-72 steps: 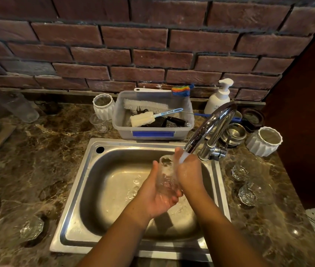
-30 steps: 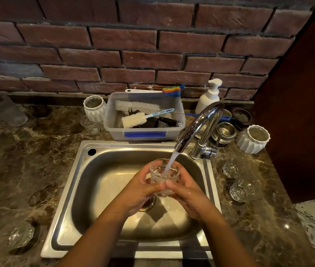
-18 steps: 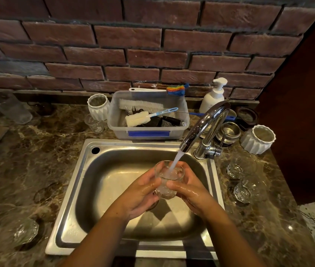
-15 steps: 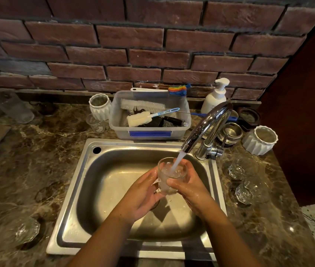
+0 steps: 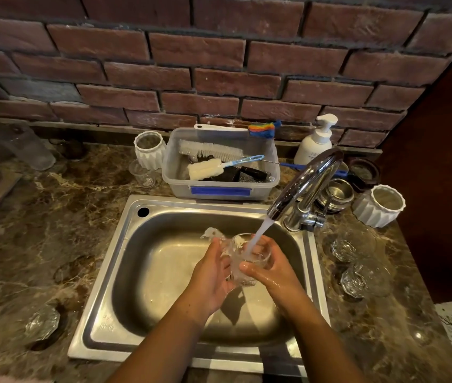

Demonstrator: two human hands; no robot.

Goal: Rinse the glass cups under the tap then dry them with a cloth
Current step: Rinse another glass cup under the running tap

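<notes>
Over the steel sink (image 5: 108, 275), both my hands hold a clear glass cup (image 5: 242, 261) under the running tap (image 5: 302, 183). My left hand (image 5: 212, 275) cups its left side and my right hand (image 5: 269, 269) wraps its right side, thumb on the rim. The stream falls into the tilted cup and water spills out over its left edge. Two more glass cups (image 5: 349, 247) (image 5: 363, 277) lie on the counter to the right of the sink. Another glass cup (image 5: 42, 323) lies at the front left. No cloth is in view.
Behind the sink stands a plastic tub (image 5: 219, 189) of brushes, with a white ribbed holder (image 5: 148, 150), a small glass (image 5: 143, 175) and a soap pump bottle (image 5: 316, 142). Steel bowls (image 5: 338, 193) and another white ribbed holder (image 5: 379, 205) sit beside the tap. A brick wall backs the marble counter.
The cup, held upright and filling under the stream, now tilts left and water pours out over its edge. Both hands keep hold of it at about the same spot.
</notes>
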